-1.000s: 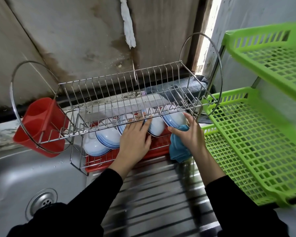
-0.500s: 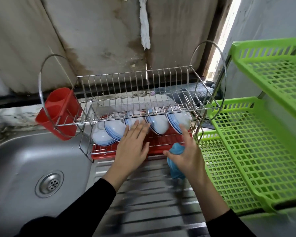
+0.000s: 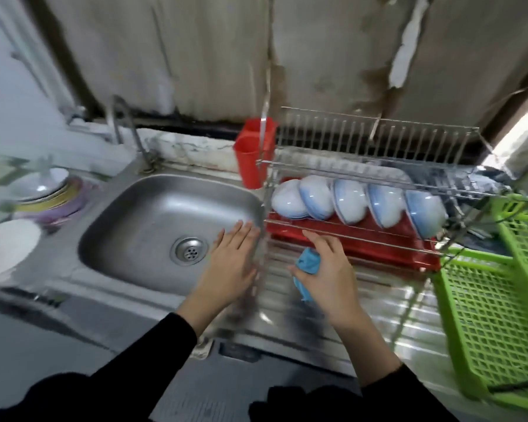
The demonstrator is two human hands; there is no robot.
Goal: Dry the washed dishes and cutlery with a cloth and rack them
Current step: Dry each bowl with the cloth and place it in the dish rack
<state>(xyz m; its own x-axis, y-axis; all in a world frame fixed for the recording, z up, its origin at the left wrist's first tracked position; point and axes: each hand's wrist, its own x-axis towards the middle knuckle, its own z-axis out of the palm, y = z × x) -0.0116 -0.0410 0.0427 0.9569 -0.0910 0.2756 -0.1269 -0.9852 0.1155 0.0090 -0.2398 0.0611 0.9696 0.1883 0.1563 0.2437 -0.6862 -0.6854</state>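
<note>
A wire dish rack (image 3: 375, 141) stands right of the sink, with several blue-and-white bowls (image 3: 351, 202) leaning on edge in its lower tier over a red drip tray (image 3: 378, 254). A red cutlery holder (image 3: 253, 156) hangs on the rack's left end. My left hand (image 3: 229, 266) hovers flat and empty over the sink's right edge, fingers straight. My right hand (image 3: 329, 272) grips a bunched blue cloth (image 3: 307, 266) above the ribbed drainboard, in front of the rack. More washed dishes (image 3: 43, 193) are stacked left of the sink, a white plate (image 3: 6, 248) nearest.
The steel sink (image 3: 153, 226) with its drain lies at centre, a tap (image 3: 125, 126) behind it. A green plastic shelf unit (image 3: 494, 315) stands at the right edge. A stained wall runs close behind the rack.
Both hands have pulled back from the bowls in the rack and moved left. My view has swung left, bringing the sink and the stacked dishes into sight. The cloth stays in my right hand.
</note>
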